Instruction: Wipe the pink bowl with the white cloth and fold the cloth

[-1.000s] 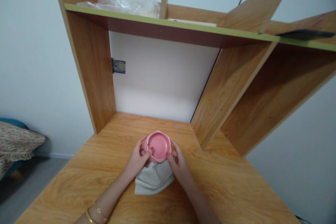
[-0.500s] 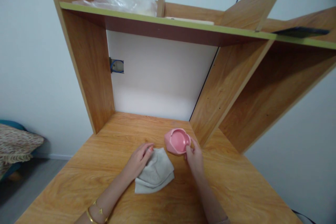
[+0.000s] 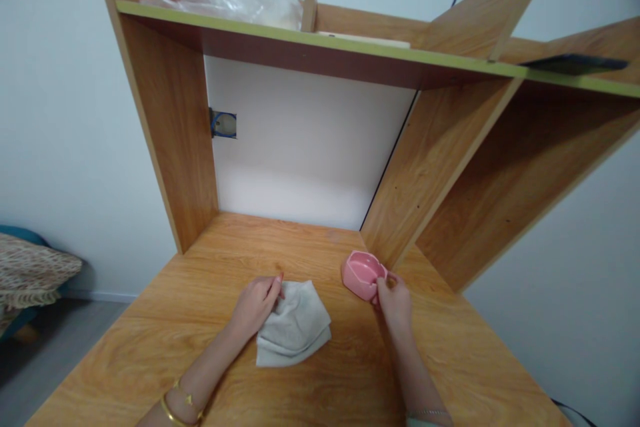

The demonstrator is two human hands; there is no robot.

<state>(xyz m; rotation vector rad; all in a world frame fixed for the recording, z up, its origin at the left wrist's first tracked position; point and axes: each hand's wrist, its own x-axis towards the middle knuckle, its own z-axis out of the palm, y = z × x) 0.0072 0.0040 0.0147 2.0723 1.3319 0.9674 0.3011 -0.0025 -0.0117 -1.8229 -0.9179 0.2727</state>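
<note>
A pink faceted ashtray (image 3: 356, 278) with a round hollow rests on the wooden desk, near the foot of the upright divider. My right hand (image 3: 395, 301) grips its right rim, thumb at the inner edge and fingers outside. Left of it, a folded light grey cloth (image 3: 296, 327) lies slightly rumpled. My left hand (image 3: 256, 307) is at the cloth's upper left edge, its fingers curled and closed on that edge; the fingertips are partly hidden.
A wooden shelf unit (image 3: 185, 147) rises at the back of the desk (image 3: 165, 327). Its upper shelf holds a clear plastic bag (image 3: 245, 0) and a dark flat object (image 3: 575, 64). An uncovered wall box (image 3: 223, 124) with blue wire is in the back panel. A fringed cover (image 3: 35, 273) is at far left.
My right hand has moved the ashtray to the right, toward the divider. My left hand has shifted slightly left and its fingers have curled in. The cloth stays in place.
</note>
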